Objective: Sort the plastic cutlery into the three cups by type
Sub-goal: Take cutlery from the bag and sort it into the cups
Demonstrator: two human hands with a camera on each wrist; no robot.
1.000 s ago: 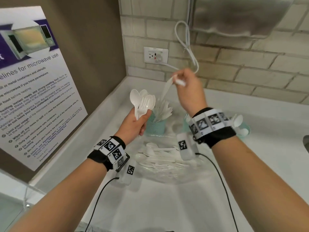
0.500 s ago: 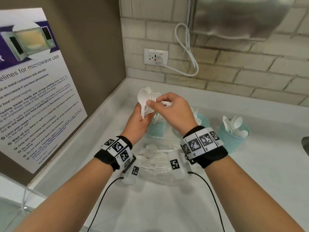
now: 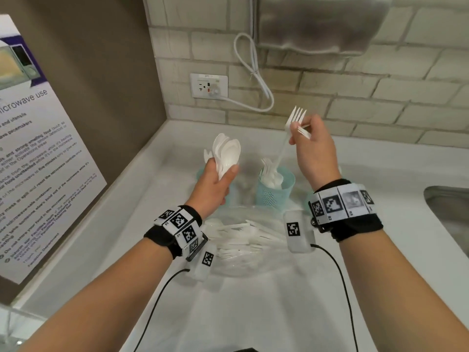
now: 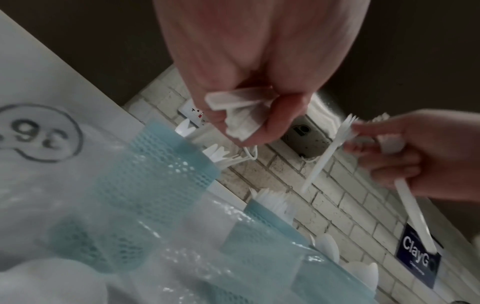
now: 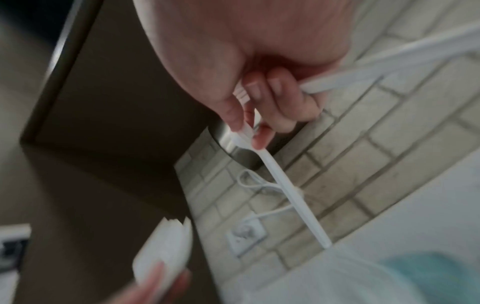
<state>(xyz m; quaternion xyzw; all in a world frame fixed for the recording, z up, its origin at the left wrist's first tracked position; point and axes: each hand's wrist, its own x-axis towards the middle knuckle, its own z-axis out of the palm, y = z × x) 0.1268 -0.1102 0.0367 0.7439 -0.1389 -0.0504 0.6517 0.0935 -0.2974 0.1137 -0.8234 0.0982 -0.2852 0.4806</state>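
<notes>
Two forks sit in my right hand (image 3: 313,151): one fork (image 3: 291,130) pinched at its neck between thumb and fingertips, tines up, handle hanging down over the middle cup (image 3: 275,189), and a second fork handle (image 4: 415,214) tucked under my curled fingers. My left hand (image 3: 215,184) has its fingers wrapped round a bundle of spoons (image 3: 225,153), bowls up, held above the left cup (image 3: 200,174), which it mostly hides.

I judge these pieces almost weightless, thin and springy, smooth enough to twist or slip out of a light pinch, and the tines could snap if jammed. Holding at the neck steers the handle end best; I would let it drop handle first among the forks already standing in the cup.

Loose cutlery in a clear bag (image 3: 243,250) lies on the surface (image 3: 253,313) just in front of the cups. Walls close the back and left; a sink edge (image 3: 446,212) lies right. Open room is above and toward me.
</notes>
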